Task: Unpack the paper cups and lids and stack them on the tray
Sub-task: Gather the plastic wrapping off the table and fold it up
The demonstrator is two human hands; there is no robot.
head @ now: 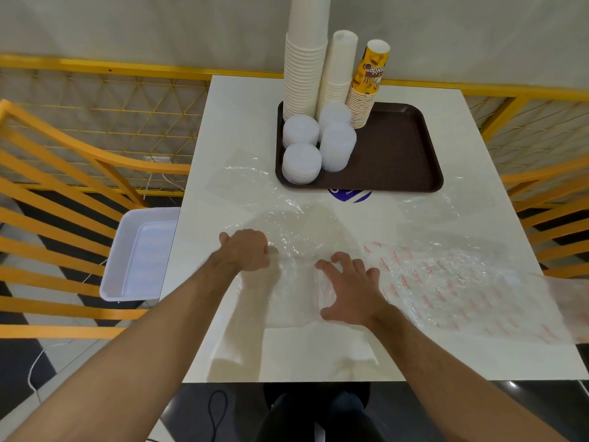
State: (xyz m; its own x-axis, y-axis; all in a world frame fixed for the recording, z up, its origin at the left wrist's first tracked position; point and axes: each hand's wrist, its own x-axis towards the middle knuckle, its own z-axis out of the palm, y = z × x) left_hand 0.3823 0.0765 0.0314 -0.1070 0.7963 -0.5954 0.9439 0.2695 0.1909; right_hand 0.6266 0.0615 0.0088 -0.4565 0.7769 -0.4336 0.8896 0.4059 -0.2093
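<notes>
My left hand (pixel 247 250) grips the clear plastic wrap (pixel 299 247) on the counter (pixel 242 103); my right hand (pixel 349 288) hovers spread; cup stacks (pixel 304 71) and lid stacks (pixel 301 164) stand on the brown tray (pixel 398 145), upper centre.

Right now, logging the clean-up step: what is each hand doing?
Left hand: fingers curled, gripping the clear crinkled plastic wrap.
Right hand: open, fingers spread, holding nothing.
</notes>
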